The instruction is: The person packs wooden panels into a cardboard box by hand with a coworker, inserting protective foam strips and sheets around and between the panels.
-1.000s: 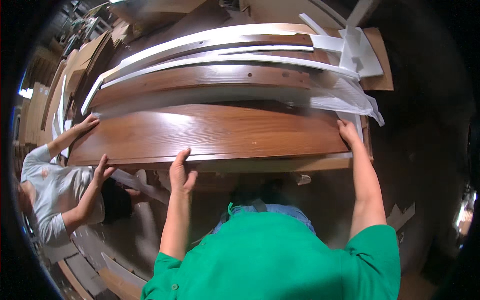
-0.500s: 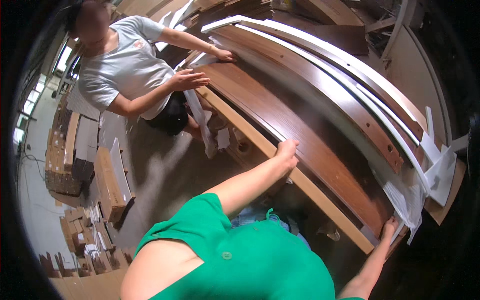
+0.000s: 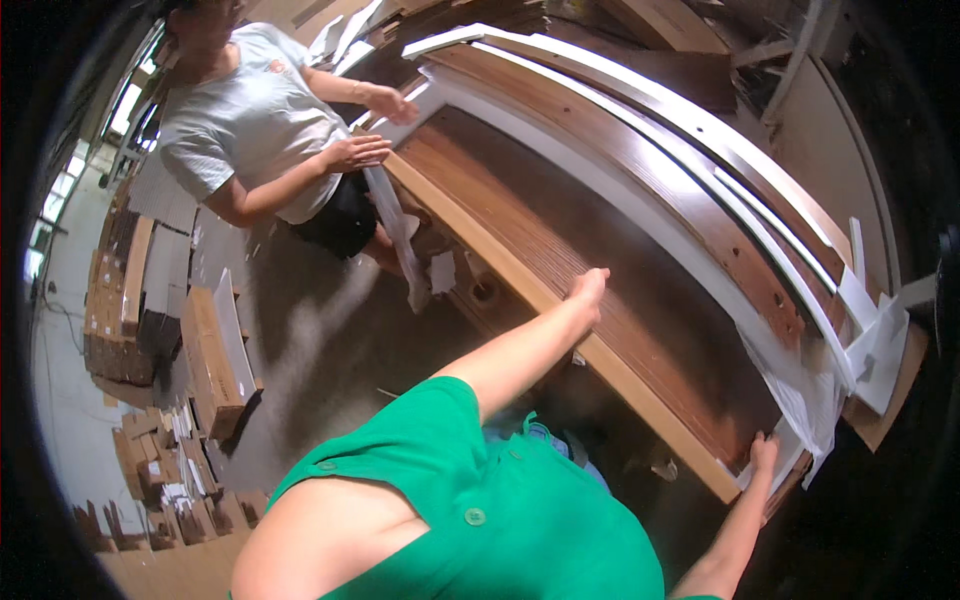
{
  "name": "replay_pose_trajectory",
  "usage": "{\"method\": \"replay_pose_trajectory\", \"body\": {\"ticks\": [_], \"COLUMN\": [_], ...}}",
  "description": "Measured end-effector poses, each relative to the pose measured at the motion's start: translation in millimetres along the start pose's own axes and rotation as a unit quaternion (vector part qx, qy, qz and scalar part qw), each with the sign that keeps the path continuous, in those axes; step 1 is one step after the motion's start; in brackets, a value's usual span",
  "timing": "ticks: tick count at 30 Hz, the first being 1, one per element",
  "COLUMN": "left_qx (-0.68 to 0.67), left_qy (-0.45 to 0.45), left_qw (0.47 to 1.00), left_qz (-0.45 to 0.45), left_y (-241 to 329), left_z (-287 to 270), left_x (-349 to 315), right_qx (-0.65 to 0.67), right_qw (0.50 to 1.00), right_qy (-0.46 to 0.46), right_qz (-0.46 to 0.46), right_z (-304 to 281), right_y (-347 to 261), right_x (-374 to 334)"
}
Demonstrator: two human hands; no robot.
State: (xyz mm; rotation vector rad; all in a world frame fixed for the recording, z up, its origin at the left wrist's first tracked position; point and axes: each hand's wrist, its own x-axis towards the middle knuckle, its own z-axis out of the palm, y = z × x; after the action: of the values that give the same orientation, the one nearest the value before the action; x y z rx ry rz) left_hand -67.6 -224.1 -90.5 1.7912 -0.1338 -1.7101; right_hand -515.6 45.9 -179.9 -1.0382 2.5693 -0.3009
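Observation:
A long brown wood-grain panel (image 3: 500,220) lies inside a long cardboard carton (image 3: 480,235) lined with white foam. Over the panel's near side, by the carton's front wall, is my left hand (image 3: 588,292); its fingers are partly hidden, and nothing shows gripped in it. At the right end, the fingers of my right hand (image 3: 764,452) are bent over the white foam edge (image 3: 788,438) beside the panel's corner. Thin clear plastic film (image 3: 805,395) hangs loosely next to that hand.
Across the carton's far left end stands a person (image 3: 250,130), both hands above its corner. Behind the carton rest more brown boards (image 3: 640,140) with white edging strips (image 3: 720,180). Flattened cardboard (image 3: 115,320) is stacked at left, and a long box (image 3: 210,370) lies on the floor.
The panel has dropped flat into the carton, and the film and foam over it have drawn back. The other person's far hand has lifted off it. My right hand has shifted slightly left.

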Motion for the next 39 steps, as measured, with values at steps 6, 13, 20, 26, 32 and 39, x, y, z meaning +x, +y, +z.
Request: {"method": "replay_pose_trajectory", "body": {"ticks": [6,13,20,26,32,39], "left_qx": [0.442,0.532,0.570,0.527,0.517,0.725], "left_qy": [-0.130,-0.175,-0.157,-0.205,-0.179,0.040], "left_qw": [0.830,0.482,0.503,0.528,0.508,0.606], "left_qz": [0.314,0.673,0.630,0.634,0.666,0.324], "left_y": [22.1,-41.7,-26.8,-50.7,-4.0,235.9], "left_z": [4.7,-3.7,-4.4,4.5,-27.5,-139.2], "left_x": [-39.8,-41.2,-52.0,-48.2,-47.0,85.6], "right_qx": [-0.031,-0.032,-0.105,-0.252,-0.262,-0.254], "right_qw": [0.993,0.995,0.986,0.940,0.932,0.931], "right_qy": [-0.108,-0.030,-0.130,-0.225,-0.249,-0.263], "right_qz": [0.038,0.090,0.022,-0.045,-0.012,-0.001], "right_z": [-42.3,-42.6,-43.9,-35.0,-14.9,-36.5], "right_y": [-73.0,-50.1,-109.0,-75.6,-75.7,-74.1], "right_x": [-22.6,-30.5,-26.6,-46.6,-37.5,-30.4]}}
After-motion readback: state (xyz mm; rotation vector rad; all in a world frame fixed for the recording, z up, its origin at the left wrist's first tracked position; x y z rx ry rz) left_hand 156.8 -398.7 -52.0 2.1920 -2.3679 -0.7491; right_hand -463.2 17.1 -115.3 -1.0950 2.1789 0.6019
